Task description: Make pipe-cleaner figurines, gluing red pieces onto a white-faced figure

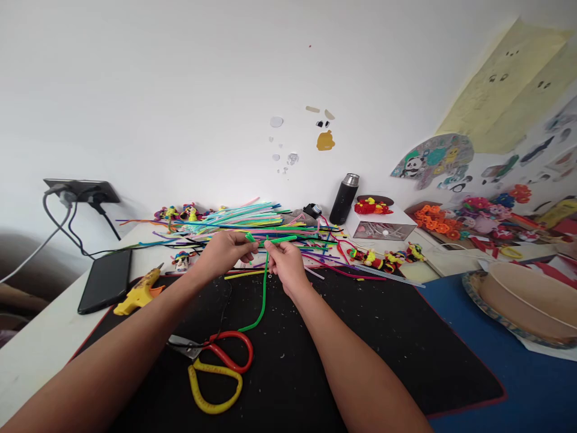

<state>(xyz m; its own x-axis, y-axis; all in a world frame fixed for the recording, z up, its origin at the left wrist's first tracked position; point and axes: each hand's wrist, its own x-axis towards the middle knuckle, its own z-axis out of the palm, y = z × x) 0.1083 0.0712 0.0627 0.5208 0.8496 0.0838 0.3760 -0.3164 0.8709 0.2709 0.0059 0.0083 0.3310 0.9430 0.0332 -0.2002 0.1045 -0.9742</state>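
A green pipe cleaner (264, 294) is pinched between my two hands above the black mat. Part of it runs crosswise at the fingertips, and a long tail hangs down and bends left near the scissors. My left hand (229, 249) is closed on its left part, fingers curled. Close beside it, my right hand (286, 261) pinches the piece with thumb and forefinger. Below lie scissors (220, 367) with one red and one yellow handle loop, blades pointing left and partly under my left forearm. A yellow glue gun (139, 293) rests to the left.
Many coloured pipe cleaners (238, 218) are heaped along the wall. A phone (105, 281) lies left, below a socket with cables (81, 192). A black flask (344, 199) and white box (383, 224) stand behind; small figures (387, 258) lie before them. A round container (532, 300) sits right.
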